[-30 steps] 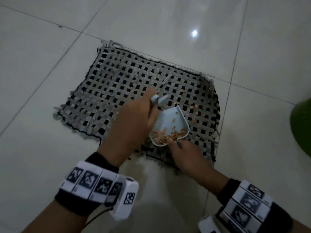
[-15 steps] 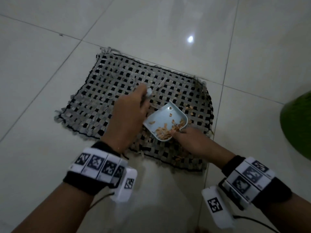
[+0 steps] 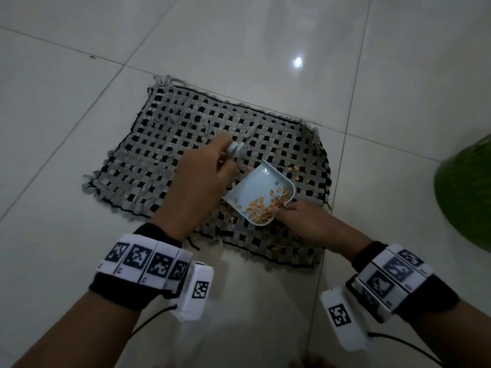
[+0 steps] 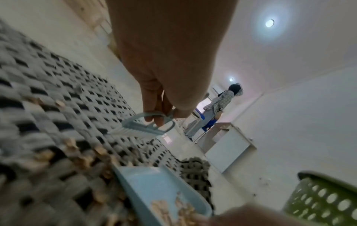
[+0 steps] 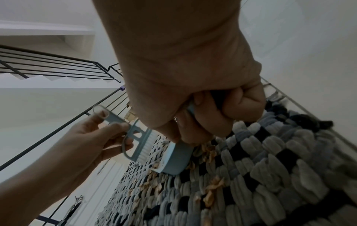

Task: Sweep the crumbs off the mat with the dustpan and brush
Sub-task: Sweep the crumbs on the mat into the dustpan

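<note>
**Brushing the last crumbs into a pan held low**

Head view: the left hand [image 3: 196,187] grips the brush [image 3: 235,149] by its handle above the woven mat [image 3: 164,144], which lies flat on the tiled floor [image 3: 239,49]. The right hand [image 3: 300,221] pinches the near end of the pale blue dustpan [image 3: 259,192], whose open lip points away toward the mat's middle. A heap of crumbs [image 3: 263,208] sits at the pan's near end; scattered crumbs remain on the mat on the pan's right side and near the front edge. The sweep is best made in short strokes toward the lip, with the pan tipped back so the heap does not slide out.

Left wrist view: the fingers [image 4: 152,107] curl through the brush's looped handle, bristles [image 4: 131,133] just above or touching the weave; which, the blur hides. Loose crumbs [image 4: 69,143] lie between the brush and the pan's lip [image 4: 135,169]. The lip should press into the weave, since the gaps could swallow flakes. A green perforated basket [image 4: 326,198] stands nearby.

Right wrist view: the right hand's fingers [image 5: 203,122] close tightly on the pan's handle, and the pan rests on the mat. The bristles face its mouth.
</note>
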`<state>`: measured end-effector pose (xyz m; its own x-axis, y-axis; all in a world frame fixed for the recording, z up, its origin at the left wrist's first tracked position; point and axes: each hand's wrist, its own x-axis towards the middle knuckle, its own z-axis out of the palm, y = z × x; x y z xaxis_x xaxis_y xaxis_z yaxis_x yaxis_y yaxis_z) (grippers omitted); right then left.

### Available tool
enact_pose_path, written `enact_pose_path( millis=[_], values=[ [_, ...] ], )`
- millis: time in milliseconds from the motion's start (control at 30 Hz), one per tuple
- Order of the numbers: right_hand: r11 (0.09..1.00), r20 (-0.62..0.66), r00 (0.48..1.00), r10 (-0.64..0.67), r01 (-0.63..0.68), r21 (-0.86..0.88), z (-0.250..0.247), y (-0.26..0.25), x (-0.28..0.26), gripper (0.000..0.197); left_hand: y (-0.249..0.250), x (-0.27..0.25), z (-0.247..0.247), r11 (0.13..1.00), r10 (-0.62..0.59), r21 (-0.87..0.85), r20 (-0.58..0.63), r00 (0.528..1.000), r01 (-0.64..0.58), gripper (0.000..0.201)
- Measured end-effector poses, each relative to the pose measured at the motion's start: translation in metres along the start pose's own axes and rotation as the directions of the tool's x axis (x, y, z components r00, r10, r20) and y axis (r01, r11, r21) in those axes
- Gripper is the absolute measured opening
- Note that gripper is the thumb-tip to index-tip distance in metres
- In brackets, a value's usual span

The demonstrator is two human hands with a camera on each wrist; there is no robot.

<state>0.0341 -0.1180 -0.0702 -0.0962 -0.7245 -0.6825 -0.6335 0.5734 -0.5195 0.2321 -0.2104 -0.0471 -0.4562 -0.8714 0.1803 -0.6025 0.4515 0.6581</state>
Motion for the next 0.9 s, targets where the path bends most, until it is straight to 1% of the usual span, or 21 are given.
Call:
enact_pose_path(
  millis=[67, 133, 167, 233, 300, 367, 400, 500, 567, 633, 700, 800, 867, 900],
  values=[
    [1.000, 0.011, 1.000, 0.005, -0.004, -0.007, -0.003, 0.000, -0.002, 0.056, -0.011, 0.002, -0.002, 0.995, -0.049, 0.081, -0.030, 0.998, 0.051, 0.011],
    [1.000, 0.010, 1.000, 0.004, -0.004, -0.004, -0.005, 0.000, -0.003, 0.054, -0.014, -0.001, 0.004, 0.992, -0.065, 0.111, 0.001, 0.998, 0.064, 0.014],
    [1.000, 0.007, 1.000, 0.001, -0.001, 0.001, -0.005, 0.001, -0.003, 0.054, -0.011, -0.005, 0.008, 0.994, -0.063, 0.088, 0.024, 0.998, 0.060, 0.014],
    [1.000, 0.003, 1.000, -0.005, 0.005, -0.005, -0.004, 0.003, -0.001, 0.053, -0.001, -0.016, 0.018, 0.999, -0.051, -0.001, 0.068, 0.996, 0.051, 0.012],
    [1.000, 0.002, 1.000, -0.006, 0.006, -0.026, -0.003, 0.005, 0.000, 0.051, 0.011, -0.028, 0.029, 0.998, -0.020, -0.053, 0.116, 0.993, 0.026, 0.009],
    [0.999, 0.002, 1.000, -0.015, 0.015, -0.052, -0.002, 0.007, 0.000, 0.052, 0.018, -0.033, 0.033, 0.995, 0.015, -0.096, 0.127, 0.992, -0.003, 0.009],
    [0.998, 0.001, 1.000, -0.019, 0.019, -0.058, -0.002, 0.008, 0.001, 0.053, 0.019, -0.033, 0.032, 0.995, 0.022, -0.095, 0.111, 0.994, -0.011, 0.010],
    [0.996, -0.001, 0.999, -0.036, 0.036, -0.079, -0.001, 0.009, 0.000, 0.050, 0.016, -0.024, 0.027, 1.000, 0.013, -0.023, 0.055, 0.998, -0.012, 0.015],
    [0.996, 0.005, 0.999, -0.040, 0.040, -0.084, -0.001, 0.008, 0.000, 0.052, 0.018, -0.021, 0.029, 1.000, 0.000, -0.010, 0.072, 0.997, 0.000, 0.017],
    [0.995, 0.013, 0.999, -0.047, 0.048, -0.084, -0.002, 0.009, -0.001, 0.055, 0.029, -0.022, 0.037, 0.999, 0.037, -0.011, 0.116, 0.993, -0.036, 0.015],
    [0.993, 0.019, 0.997, -0.070, 0.071, -0.089, -0.001, 0.008, -0.003, 0.053, 0.043, -0.026, 0.044, 0.996, 0.080, -0.040, 0.160, 0.984, -0.074, 0.011],
    [0.991, 0.025, 0.995, -0.094, 0.095, -0.089, -0.001, 0.009, -0.004, 0.053, 0.055, -0.029, 0.055, 0.989, 0.144, -0.003, 0.153, 0.978, -0.145, 0.002],
    [0.992, 0.048, 0.993, -0.110, 0.112, -0.050, -0.001, 0.012, -0.004, 0.057, 0.059, -0.033, 0.061, 0.991, 0.134, 0.002, 0.137, 0.981, -0.136, 0.010],
    [0.992, 0.059, 0.991, -0.123, 0.124, -0.023, 0.000, 0.014, -0.004, 0.055, 0.061, -0.035, 0.062, 0.992, 0.127, -0.024, 0.144, 0.981, -0.125, 0.011]
  ],
)
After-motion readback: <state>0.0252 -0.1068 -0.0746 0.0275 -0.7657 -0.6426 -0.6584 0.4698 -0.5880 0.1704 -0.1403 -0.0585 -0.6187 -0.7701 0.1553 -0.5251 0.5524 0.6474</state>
